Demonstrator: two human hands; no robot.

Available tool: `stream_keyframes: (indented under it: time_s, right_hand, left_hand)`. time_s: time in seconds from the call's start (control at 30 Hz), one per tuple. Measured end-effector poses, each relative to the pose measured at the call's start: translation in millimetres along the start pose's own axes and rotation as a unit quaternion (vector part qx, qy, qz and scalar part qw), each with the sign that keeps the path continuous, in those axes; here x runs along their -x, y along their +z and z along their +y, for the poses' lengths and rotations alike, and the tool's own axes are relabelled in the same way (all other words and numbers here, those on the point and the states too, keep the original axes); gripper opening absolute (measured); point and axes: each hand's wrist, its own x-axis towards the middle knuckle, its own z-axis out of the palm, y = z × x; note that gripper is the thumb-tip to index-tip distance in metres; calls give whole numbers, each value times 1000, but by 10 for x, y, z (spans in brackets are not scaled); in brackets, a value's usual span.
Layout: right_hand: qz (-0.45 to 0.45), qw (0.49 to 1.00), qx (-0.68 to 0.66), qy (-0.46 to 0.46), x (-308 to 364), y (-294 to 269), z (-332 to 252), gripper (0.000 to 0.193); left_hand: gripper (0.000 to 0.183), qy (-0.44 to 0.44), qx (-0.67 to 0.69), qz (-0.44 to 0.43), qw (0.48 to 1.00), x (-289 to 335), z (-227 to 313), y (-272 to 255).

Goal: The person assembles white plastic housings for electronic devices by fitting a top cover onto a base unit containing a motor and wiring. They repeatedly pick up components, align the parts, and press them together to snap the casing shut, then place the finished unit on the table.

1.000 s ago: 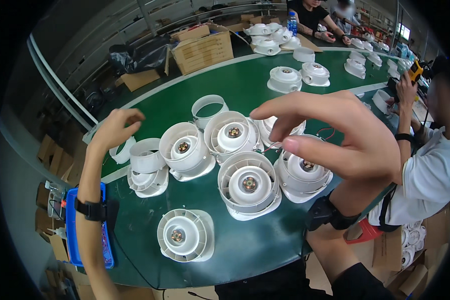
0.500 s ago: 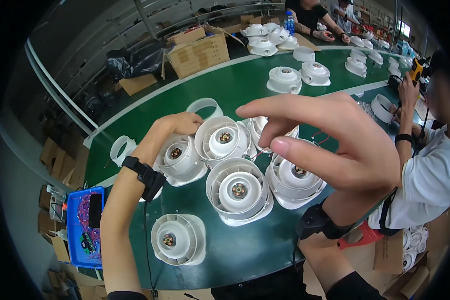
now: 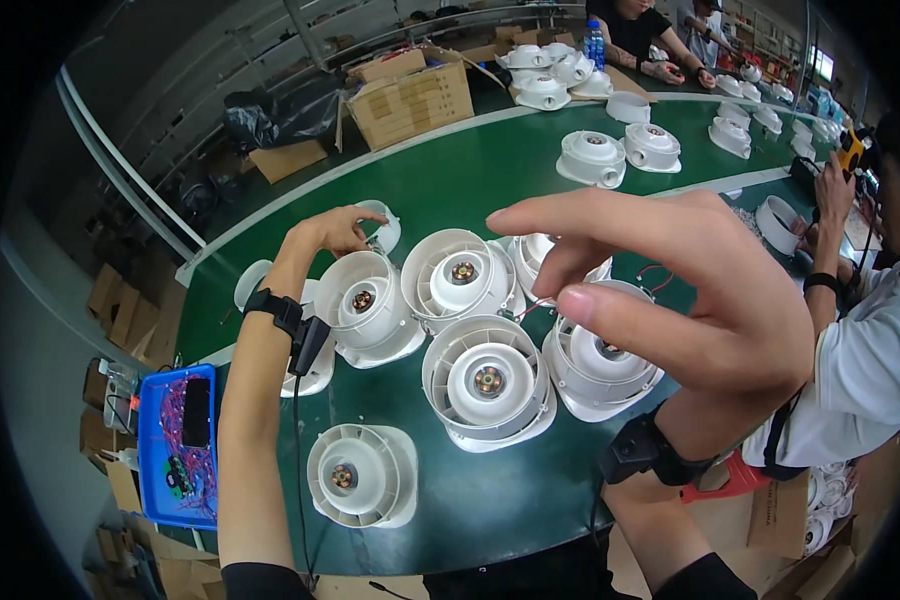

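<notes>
My left hand [image 3: 338,231] reaches to the far side of a cluster of white round fan housings, its fingers closed on the rim of a white plastic ring [image 3: 391,232]. Just in front of it sits a fan housing [image 3: 367,305] with a copper-wound centre. Raised close to the camera, my right hand [image 3: 685,285] has its index finger stretched out and its thumb apart from it. It partly covers a fan housing [image 3: 602,365] behind it; a thin red wire shows beside its fingertips. More housings stand in the middle [image 3: 460,280] and nearer [image 3: 488,380].
A single housing [image 3: 363,477] lies near the front edge. At the left is a blue tray [image 3: 178,515] with wires and a dark phone-like slab. Cardboard boxes [image 3: 410,105] stand beyond the green table [image 3: 490,160]. A co-worker [image 3: 850,350] sits at the right, holding a yellow tool.
My left hand has turned and shifted slightly left, and the white ring has come with it, now tilted differently. My right hand keeps nearly the same pose. The whole view has shifted a little.
</notes>
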Motion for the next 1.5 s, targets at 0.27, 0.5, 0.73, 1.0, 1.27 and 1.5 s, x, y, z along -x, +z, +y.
stream_keyframes:
  time_s: [0.27, 0.5, 0.73, 1.0, 1.27, 1.5]
  right_hand:
    - [-9, 1000, -3, 18, -35, 12, -37, 44]
    - [1, 999, -2, 36, -23, 2, -89, 45]
    - [-13, 999, 7, 34, -69, 61, -14, 44]
    - [-66, 997, 6, 45, -172, 144, -94, 44]
    - [-57, 997, 5, 44, -161, 136, -69, 44]
    - [-54, 997, 10, 47, -140, 130, -108, 46]
  left_hand:
    - [78, 86, -2, 153, 984, -23, -273, 36]
    - [44, 177, 18, 173, 969, 543, 35, -293]
    - [37, 101, -58, 115, 987, 1697, 233, -184]
    - [34, 93, -211, 96, 968, 1038, -837, 249]
    - [12, 86, -84, 266, 956, 935, -713, 112]
    - [14, 69, -85, 540, 835, 2184, -496, -105]
